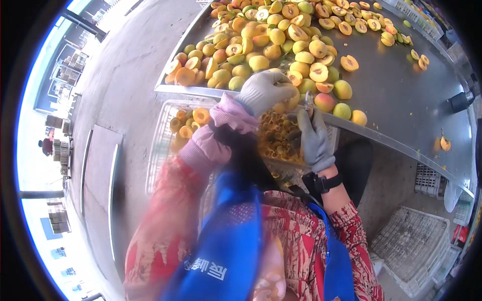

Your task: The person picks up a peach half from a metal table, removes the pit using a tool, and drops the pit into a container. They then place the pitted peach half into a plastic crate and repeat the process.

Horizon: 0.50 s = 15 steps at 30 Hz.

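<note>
My left hand [266,91], in a pale knit glove, curls over a yellow peach half [288,104] at the front edge of the metal table [391,80]. Its fingertips are partly hidden. My right hand [316,140], in a grey glove with a watch at the wrist, grips a small metal pitting tool [309,100] with a looped end, close to the fruit. Below both hands a crate holds brown-yellow scooped pits [281,135]. To its left, peach halves [193,123] lie in a white plastic crate [156,150].
Whole and halved peaches [261,40] are heaped across the table. A black cylindrical object [459,102] stands at the table's right side. On the floor at lower right lies a white crate [414,246]. A raised metal edge [113,185] runs along the floor at left.
</note>
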Each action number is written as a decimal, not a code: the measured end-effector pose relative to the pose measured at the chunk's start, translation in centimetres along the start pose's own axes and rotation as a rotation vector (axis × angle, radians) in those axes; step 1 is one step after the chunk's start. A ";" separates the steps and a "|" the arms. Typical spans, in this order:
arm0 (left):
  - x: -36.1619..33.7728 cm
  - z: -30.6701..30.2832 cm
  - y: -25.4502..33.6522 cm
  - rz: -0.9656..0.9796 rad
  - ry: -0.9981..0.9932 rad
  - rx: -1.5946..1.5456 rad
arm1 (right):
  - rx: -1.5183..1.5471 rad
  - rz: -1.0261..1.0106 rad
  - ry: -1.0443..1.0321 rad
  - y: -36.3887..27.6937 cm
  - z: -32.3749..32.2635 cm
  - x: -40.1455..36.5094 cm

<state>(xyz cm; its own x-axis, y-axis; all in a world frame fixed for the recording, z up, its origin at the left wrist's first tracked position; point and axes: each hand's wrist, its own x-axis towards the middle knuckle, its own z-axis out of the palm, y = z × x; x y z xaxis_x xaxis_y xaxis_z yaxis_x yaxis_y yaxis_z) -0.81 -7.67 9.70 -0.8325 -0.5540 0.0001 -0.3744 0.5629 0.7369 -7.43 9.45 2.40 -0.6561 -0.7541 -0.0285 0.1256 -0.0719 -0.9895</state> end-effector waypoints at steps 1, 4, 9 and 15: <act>-1.9 0.4 1.1 -0.145 -0.055 -0.215 | -0.064 -0.044 -0.011 -0.8 0.6 -0.2; -6.1 4.3 -0.3 -0.211 0.123 -0.720 | -0.007 -0.042 -0.001 0.8 2.5 -1.3; -9.3 8.6 -2.6 -0.354 0.527 -1.025 | -0.257 0.283 -0.173 -0.6 2.6 -3.4; -9.6 8.7 -4.6 -0.413 0.568 -1.090 | -0.495 0.177 -0.261 0.3 2.6 -5.5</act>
<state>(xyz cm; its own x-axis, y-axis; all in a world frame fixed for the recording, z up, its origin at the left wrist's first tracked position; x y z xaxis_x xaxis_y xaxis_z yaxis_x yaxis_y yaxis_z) 5.42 0.38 0.43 -0.3465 -0.8981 -0.2707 0.1870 -0.3490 0.9183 -1.85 11.87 2.59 -0.4443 -0.8671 -0.2253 -0.1870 0.3357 -0.9232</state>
